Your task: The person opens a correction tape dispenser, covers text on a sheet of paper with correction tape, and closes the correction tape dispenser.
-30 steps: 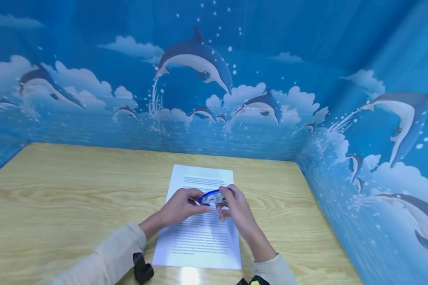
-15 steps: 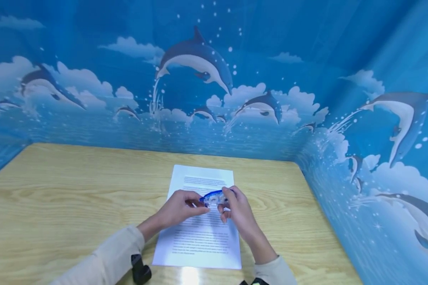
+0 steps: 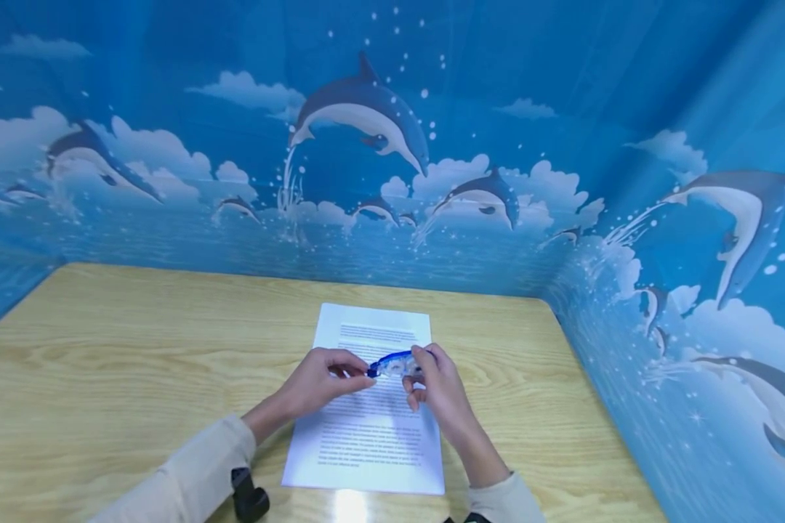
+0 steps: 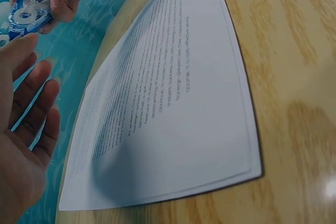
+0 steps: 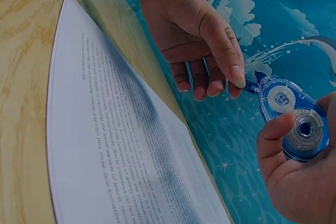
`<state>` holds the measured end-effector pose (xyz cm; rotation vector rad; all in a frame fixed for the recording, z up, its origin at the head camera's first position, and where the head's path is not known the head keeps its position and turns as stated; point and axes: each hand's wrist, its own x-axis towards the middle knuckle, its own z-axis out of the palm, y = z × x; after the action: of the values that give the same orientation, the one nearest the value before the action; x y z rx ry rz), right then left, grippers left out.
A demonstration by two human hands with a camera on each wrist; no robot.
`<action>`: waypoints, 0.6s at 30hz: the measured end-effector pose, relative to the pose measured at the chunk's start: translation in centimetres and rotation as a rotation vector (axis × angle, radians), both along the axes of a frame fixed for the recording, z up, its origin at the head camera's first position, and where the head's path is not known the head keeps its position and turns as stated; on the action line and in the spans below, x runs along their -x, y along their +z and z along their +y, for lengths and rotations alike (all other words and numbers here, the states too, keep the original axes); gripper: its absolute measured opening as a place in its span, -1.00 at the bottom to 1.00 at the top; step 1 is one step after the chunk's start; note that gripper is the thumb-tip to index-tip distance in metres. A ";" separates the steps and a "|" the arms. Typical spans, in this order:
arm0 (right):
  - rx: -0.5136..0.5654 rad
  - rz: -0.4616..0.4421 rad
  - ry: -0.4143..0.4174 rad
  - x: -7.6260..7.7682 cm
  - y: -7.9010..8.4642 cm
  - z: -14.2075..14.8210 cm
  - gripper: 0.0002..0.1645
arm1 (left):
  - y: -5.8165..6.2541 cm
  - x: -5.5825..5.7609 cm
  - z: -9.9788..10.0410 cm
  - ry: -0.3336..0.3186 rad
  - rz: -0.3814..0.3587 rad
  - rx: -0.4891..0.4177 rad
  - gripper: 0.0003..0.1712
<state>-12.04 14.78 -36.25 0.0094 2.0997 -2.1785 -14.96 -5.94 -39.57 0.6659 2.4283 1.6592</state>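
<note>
A correction tape dispenser (image 3: 395, 365) with a blue edge and clear body is held above a printed sheet of paper (image 3: 366, 468). Two round spools show through its case (image 5: 294, 111) in the right wrist view. My right hand (image 3: 445, 392) grips the body at its right end, thumb on the near side. With thumb and index finger, my left hand (image 3: 317, 378) pinches the dark blue tip (image 5: 252, 86) at the other end. The left hand's other fingers (image 5: 197, 77) extend loosely, apart from the dispenser.
The paper lies flat on a light wood table (image 3: 170, 341), roughly upright before me. A blue dolphin-print curtain (image 3: 340, 247) borders the table at the back and sides. A black wrist device (image 3: 248, 494) sits at the left sleeve.
My left hand has drawn slightly leftward, showing more of the dispenser's blue tip. The dispenser has shifted a little right and levelled out, still in my right hand.
</note>
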 end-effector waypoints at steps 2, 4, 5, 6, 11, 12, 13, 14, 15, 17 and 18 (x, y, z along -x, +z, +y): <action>0.003 -0.006 -0.006 0.0 -0.2 0.0 -0.64 | 0.0 0.0 -0.1 0.003 -0.001 0.001 -0.70; 0.000 -0.011 -0.007 -0.1 -0.4 0.1 -0.64 | 0.0 0.0 -0.2 0.007 -0.005 0.004 -0.69; -0.001 -0.012 -0.006 -0.1 -0.5 0.1 -0.64 | 0.0 0.1 -0.2 0.010 -0.006 0.006 -0.69; -0.003 -0.013 -0.003 -0.1 -0.6 0.1 -0.64 | 0.0 0.1 -0.3 0.013 -0.009 0.012 -0.69; -0.004 -0.012 0.014 -0.1 -1.0 0.1 -0.62 | 0.1 0.0 -0.4 0.023 -0.023 0.024 -0.70; -0.004 -0.012 0.017 -0.1 -1.1 0.1 -0.62 | 0.1 0.0 -0.4 0.024 -0.024 0.024 -0.70; -0.005 -0.012 0.019 -0.1 -1.1 0.1 -0.62 | 0.1 0.0 -0.4 0.024 -0.026 0.023 -0.70; -0.006 -0.013 0.022 -0.1 -1.2 0.1 -0.62 | 0.1 0.0 -0.4 0.025 -0.026 0.023 -0.70; -0.009 -0.015 0.025 -0.1 -1.2 0.1 -0.62 | 0.1 -0.1 -0.4 0.025 -0.026 0.022 -0.71; -0.022 -0.020 0.037 -0.1 -1.2 0.2 -0.62 | 0.1 -0.1 -0.4 0.023 -0.025 0.017 -0.72; -0.029 -0.025 0.047 -0.1 -1.2 0.2 -0.62 | 0.1 -0.1 -0.4 0.019 -0.022 0.015 -0.73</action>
<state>-11.96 15.01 -37.43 -0.0097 2.0959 -2.1111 -14.87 -6.38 -39.50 0.6201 2.4372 1.6445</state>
